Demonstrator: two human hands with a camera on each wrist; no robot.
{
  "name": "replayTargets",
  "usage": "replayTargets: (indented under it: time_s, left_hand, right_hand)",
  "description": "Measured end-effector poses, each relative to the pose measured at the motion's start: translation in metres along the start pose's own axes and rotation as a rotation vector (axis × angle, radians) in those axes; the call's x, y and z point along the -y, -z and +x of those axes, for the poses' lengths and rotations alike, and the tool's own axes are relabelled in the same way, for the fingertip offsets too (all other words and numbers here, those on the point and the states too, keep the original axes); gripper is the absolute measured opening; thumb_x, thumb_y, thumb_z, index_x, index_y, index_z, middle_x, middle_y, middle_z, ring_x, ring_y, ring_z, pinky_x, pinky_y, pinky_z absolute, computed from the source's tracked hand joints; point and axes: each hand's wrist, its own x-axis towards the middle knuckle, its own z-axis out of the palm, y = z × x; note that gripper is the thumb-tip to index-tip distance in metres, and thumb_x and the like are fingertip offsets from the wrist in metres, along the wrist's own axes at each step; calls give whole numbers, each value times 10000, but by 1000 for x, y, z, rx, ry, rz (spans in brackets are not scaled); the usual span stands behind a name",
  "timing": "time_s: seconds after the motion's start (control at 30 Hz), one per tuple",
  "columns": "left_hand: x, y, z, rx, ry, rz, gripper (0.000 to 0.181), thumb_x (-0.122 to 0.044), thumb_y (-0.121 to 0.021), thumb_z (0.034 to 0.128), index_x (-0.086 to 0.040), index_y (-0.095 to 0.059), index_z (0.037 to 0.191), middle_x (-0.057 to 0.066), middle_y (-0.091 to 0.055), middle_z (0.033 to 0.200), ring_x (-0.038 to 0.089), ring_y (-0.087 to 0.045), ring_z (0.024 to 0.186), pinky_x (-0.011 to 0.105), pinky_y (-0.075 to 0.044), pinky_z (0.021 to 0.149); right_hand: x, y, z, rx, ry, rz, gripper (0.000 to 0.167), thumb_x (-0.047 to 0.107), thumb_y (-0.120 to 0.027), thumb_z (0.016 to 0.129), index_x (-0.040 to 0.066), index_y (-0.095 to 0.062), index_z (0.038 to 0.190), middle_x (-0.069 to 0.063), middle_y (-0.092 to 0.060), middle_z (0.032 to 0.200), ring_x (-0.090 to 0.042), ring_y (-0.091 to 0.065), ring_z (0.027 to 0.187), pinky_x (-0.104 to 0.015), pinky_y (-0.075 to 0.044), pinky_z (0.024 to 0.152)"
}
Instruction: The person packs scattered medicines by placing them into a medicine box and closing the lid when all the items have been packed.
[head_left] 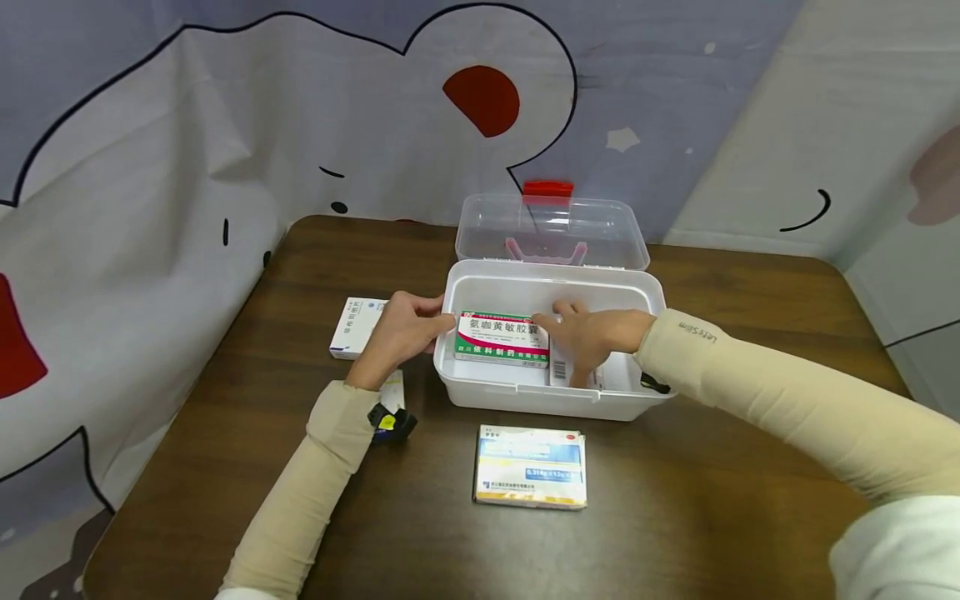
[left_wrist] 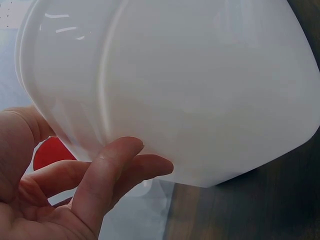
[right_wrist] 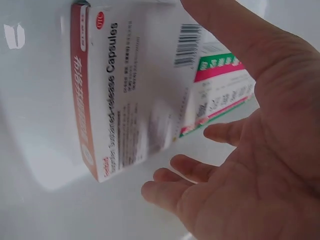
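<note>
My left hand [head_left: 401,333] grips the left end of the white plastic box [head_left: 517,399], its thumb over the rim; in the left wrist view the fingers [left_wrist: 112,165] lie against the outer wall [left_wrist: 200,90]. Inside the box, a green, white and pink carton [head_left: 498,340] lies toward the left. My right hand [head_left: 588,337] reaches in beside it, over a white carton [head_left: 558,368]. The right wrist view shows this hand [right_wrist: 265,145] with spread fingers near the white carton of capsules [right_wrist: 137,90], whose edge is red; whether the thumb touches it, I cannot tell.
The clear lid [head_left: 476,229] with a red latch [head_left: 547,190] stands raised behind the box. A blue, white and yellow carton [head_left: 531,467] lies on the brown table [head_left: 712,508] in front. A white carton [head_left: 354,327] and another, partly hidden one [head_left: 393,389] lie at the left.
</note>
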Motion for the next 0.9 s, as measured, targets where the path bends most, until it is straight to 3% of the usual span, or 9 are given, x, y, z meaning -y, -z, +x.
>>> replayTargets:
  time_s: [0.17, 0.53, 0.9]
  left_hand:
    - [0, 0, 1, -4, 23, -1, 452, -167, -656, 806, -54, -578, 1237, 136, -638, 1083, 226, -655, 803, 306, -553, 614]
    - [0, 2, 1, 0, 32, 12, 447, -174, -645, 814, -73, -576, 1244, 133, -639, 1093, 215, -653, 787, 302, -551, 613]
    - [3, 10, -1, 5, 30, 9, 454, -183, -628, 817, -78, -567, 1254, 134, -640, 1090, 219, -661, 799, 310, -552, 628]
  right_hand:
    - [-2, 13, -18, -10, -3, 53, 1135, 382, -835, 605, 204, -131, 1477, -150, -96, 1482, -350, -135, 1310, -589, -323, 979]
    - [-2, 41, -65, -57, 117, 34, 981, 383, -781, 693, 155, -202, 1452, -129, -221, 1418, -307, -309, 1232, -489, -419, 912]
    - [27, 54, -111, -143, 239, 0, 832, 408, -692, 785, 138, -240, 1430, -106, -259, 1410, -263, -349, 1229, -430, -420, 941]
